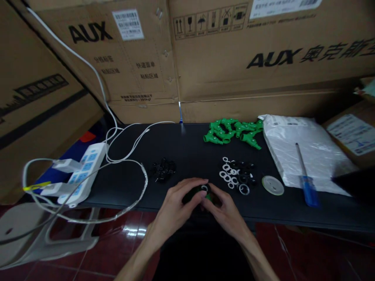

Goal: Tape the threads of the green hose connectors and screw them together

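My left hand [179, 201] and my right hand [225, 208] meet at the front edge of the black table. Between them they grip a green plastic fitting [208, 197], mostly covered by my fingers. A white ring with a dark part around it [204, 188] shows at its top, near my left thumb. Just right of my hands lie several white and clear rings [226, 168] and black round parts [243, 177]. Farther left sits a small heap of black parts [164, 169], too dark to make out. A cluster of green branched fittings [221, 130] lies toward the back.
A pale round disc [272, 185] and a blue-handled screwdriver [309, 189] are at the right, the screwdriver on a white plastic package [310, 146]. At left, a power strip [84, 169] lies among looping white cables. Large cardboard boxes [216, 66] wall off the back.
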`<state>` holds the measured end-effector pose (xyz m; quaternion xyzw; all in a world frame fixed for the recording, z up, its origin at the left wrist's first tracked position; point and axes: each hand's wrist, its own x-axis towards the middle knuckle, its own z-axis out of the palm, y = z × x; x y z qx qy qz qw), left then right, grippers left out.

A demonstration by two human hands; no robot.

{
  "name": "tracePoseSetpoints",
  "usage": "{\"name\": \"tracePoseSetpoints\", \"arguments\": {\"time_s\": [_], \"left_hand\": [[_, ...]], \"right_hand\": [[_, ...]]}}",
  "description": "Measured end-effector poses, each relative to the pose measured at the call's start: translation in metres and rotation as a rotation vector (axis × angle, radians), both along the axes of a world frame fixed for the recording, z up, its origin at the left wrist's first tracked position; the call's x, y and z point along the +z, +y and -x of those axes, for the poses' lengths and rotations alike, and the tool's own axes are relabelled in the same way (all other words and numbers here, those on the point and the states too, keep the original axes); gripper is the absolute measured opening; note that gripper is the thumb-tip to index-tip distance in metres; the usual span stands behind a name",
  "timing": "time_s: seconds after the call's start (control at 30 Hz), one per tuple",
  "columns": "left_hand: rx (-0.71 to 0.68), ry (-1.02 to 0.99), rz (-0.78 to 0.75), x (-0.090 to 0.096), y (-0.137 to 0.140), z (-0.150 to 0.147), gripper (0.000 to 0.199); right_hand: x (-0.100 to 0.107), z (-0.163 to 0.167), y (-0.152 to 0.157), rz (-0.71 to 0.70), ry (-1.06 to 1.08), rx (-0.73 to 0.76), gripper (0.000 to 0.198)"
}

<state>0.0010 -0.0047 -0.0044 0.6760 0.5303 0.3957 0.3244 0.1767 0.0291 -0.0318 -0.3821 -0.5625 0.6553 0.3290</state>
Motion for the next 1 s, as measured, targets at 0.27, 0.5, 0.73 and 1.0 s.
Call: {"name": "tracePoseSetpoints", "arguments": {"time_s": [0.27,0.5,0.73,1.0], "left_hand": [[0.525,0.427,-0.201,-0.038,-0.016,0.024,0.066],[0.621,0.492,-0.169,-0.057,0.013,0.048,0.074],[0.571,0.417,-0.221,-0.04,0.014,0.04,0.056],[-0.065,0.128,-0.137,-0.001,0.004,-0.003,0.038]], "right_hand": [[0.001,0.004,0.003,0.065,0.03,-0.062,0.048],[-0.001,0.006,0.002,0.049,0.062,-0.083,0.047],[-0.005,0.006,0.003,0.012,0.085,-0.077,0.048],[-0.004,0.008,0.004,-0.08,0.089,-0.109,0.035]]}}
